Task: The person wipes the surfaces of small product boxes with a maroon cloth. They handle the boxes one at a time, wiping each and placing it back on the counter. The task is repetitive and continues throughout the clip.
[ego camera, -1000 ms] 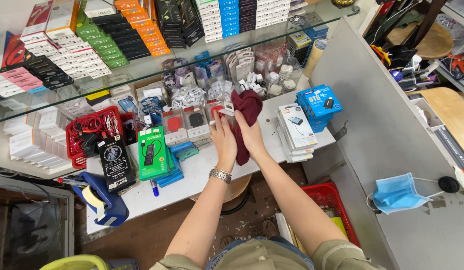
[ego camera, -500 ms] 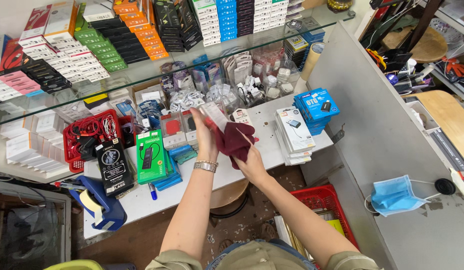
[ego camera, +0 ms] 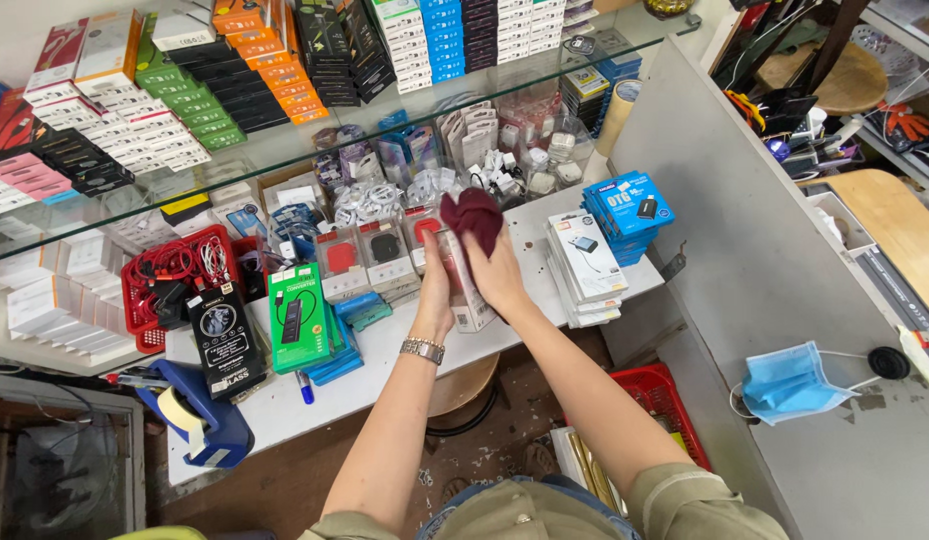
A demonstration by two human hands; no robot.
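Wiping is underway: your left hand [ego camera: 437, 292] grips a white box [ego camera: 467, 290], your right hand [ego camera: 497, 272] presses a maroon cloth [ego camera: 474, 217] on it.

Both arms reach toward 12 o'clock, forearms converging; the left hand [ego camera: 437, 290] and right hand [ego camera: 497, 272] are closed in grips, side by side.

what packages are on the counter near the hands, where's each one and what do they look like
White flat box: held upright in left hand, right hand wiping it with maroon cloth.
Blue boxes: stacked right of the hands.
White flat packs: pile between the hands and blue stack.
Green box: left of the hands, rectangular.
Black box: beside green one.
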